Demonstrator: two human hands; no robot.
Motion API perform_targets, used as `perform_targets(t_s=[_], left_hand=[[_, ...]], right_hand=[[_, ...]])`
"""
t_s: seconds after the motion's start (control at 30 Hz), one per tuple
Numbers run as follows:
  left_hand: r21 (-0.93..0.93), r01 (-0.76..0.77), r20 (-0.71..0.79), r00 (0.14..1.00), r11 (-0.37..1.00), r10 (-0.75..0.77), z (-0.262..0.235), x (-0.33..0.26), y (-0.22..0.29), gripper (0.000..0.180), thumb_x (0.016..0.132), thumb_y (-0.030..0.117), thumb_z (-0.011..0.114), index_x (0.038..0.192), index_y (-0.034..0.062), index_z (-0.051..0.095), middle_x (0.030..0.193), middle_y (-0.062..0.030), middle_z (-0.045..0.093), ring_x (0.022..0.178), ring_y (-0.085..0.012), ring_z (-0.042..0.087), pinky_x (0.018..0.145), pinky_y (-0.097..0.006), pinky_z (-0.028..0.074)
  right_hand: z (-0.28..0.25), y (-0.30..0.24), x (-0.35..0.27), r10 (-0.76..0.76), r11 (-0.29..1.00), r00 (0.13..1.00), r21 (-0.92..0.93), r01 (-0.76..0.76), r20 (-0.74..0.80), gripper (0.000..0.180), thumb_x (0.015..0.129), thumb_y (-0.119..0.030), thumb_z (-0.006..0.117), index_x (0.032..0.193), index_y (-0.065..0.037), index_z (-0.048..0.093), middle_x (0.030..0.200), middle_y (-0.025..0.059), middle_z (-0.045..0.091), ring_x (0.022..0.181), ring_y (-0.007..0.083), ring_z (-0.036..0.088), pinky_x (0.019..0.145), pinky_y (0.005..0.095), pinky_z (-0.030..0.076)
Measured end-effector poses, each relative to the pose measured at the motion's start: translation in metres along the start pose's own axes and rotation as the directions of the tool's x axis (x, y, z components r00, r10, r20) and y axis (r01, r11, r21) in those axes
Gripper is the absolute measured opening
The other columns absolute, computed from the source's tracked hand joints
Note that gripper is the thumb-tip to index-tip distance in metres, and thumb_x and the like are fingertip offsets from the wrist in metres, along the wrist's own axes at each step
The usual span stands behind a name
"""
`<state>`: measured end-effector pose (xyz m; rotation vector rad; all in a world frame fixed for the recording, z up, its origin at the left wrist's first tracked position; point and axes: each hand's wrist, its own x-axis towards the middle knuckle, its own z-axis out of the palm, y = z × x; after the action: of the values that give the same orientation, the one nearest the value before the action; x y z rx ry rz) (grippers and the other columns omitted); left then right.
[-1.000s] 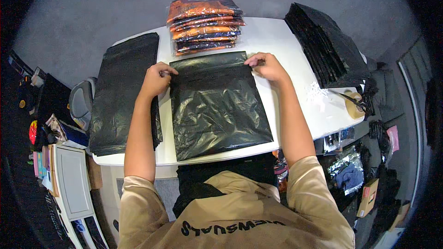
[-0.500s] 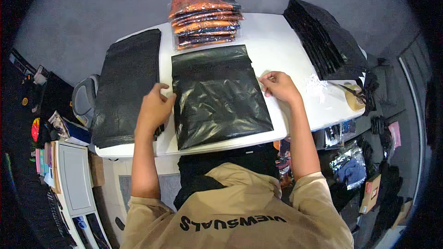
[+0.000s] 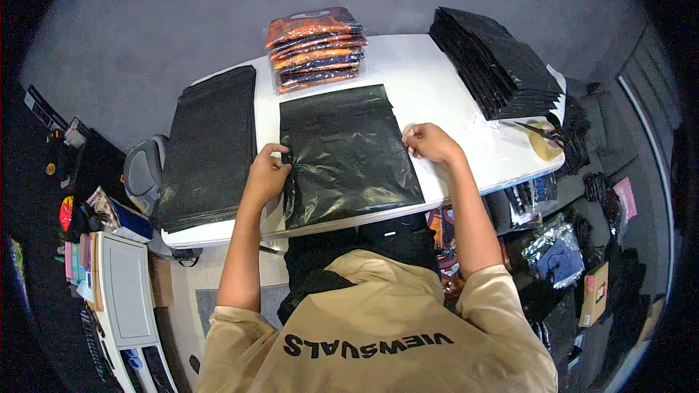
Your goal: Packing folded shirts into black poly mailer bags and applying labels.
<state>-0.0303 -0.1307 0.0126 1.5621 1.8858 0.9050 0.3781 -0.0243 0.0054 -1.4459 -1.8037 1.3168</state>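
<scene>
A shiny black plastic mailer bag [image 3: 346, 167] lies flat in front of me, its lower edge along the near rim of the white table [image 3: 408, 65]. At its left edge, my left hand [image 3: 269, 175] pinches the plastic, and creases spread out from the fingers. Across from it, my right hand [image 3: 434, 143] is closed at the bag's right edge, thumb and fingertips together on it. A tall pile of flat black bags [image 3: 207, 145] lies left of my left hand.
Behind the bag stands a stack of clear-wrapped orange and dark packets [image 3: 317, 51]. More black bags [image 3: 499, 65] are piled at the far right, with scissors [image 3: 540, 131] and a tape roll [image 3: 546, 147] near them. A grey chair [image 3: 144, 171] and a white cabinet [image 3: 125, 287] are at the left.
My left hand has closed on the bag's left edge and creased it. The right hand stays at the right edge. The whole view has shifted slightly.
</scene>
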Motion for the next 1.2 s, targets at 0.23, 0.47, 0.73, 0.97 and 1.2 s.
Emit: perform_targets(t_s=[0.23,0.47,0.73,0.97,1.2], left_hand=[[0.027,0.071,0.073,0.995,0.997,-0.073,-0.025,0.002,0.029,0.032,0.090,0.006,0.081,0.120,-0.0001,0.073,0.089,-0.0157,0.077,0.070,-0.0243,0.076,0.072,-0.041,0.059],[0.283,-0.399,0.120,0.917,0.872,0.381,-0.029,0.078,0.020,0.032,0.086,0.008,0.082,0.117,0.0060,0.078,0.101,-0.0154,0.076,0.101,-0.0309,0.076,0.089,-0.042,0.060],[0.221,-0.512,0.049,0.856,0.830,0.515,-0.023,0.091,-0.006,0.020,0.090,0.007,0.080,0.109,0.0057,0.084,0.111,-0.0152,0.077,0.104,-0.0350,0.075,0.095,-0.045,0.059],[0.249,-0.519,0.010,0.845,0.818,0.534,-0.017,0.092,-0.010,0.017,0.091,0.007,0.080,0.108,0.0046,0.084,0.110,-0.0160,0.078,0.102,-0.0348,0.075,0.092,-0.044,0.059],[0.222,-0.495,-0.027,0.858,0.840,0.513,-0.018,0.088,-0.011,0.016,0.091,0.005,0.081,0.107,0.0046,0.085,0.106,-0.0149,0.079,0.097,-0.0320,0.077,0.089,-0.043,0.060]], right_hand=[[-0.017,0.001,0.004,0.030,0.983,0.998,-0.179,-0.039,-0.052,0.012,0.097,-0.012,0.072,0.094,0.000,0.074,0.082,0.0071,0.073,0.071,0.0121,0.065,0.065,0.0299,0.053],[-0.028,0.009,0.073,-0.404,0.911,0.891,-0.179,0.371,-0.207,0.036,0.081,-0.008,0.078,0.117,-0.007,0.078,0.107,0.0118,0.073,0.093,0.0226,0.069,0.087,0.0366,0.058],[-0.016,0.001,0.076,-0.484,0.849,0.858,-0.331,0.412,-0.170,0.023,0.081,-0.007,0.084,0.104,-0.011,0.085,0.101,0.0094,0.073,0.084,0.0206,0.066,0.081,0.0352,0.058],[-0.018,0.004,0.071,-0.488,0.836,0.850,-0.385,0.389,-0.200,0.025,0.078,-0.004,0.082,0.102,-0.009,0.085,0.100,0.0105,0.073,0.080,0.0194,0.067,0.078,0.0334,0.058],[-0.016,0.006,0.070,-0.461,0.864,0.864,-0.325,0.385,-0.203,0.030,0.074,-0.002,0.081,0.102,-0.009,0.086,0.098,0.0102,0.072,0.081,0.0199,0.067,0.079,0.0334,0.058]])
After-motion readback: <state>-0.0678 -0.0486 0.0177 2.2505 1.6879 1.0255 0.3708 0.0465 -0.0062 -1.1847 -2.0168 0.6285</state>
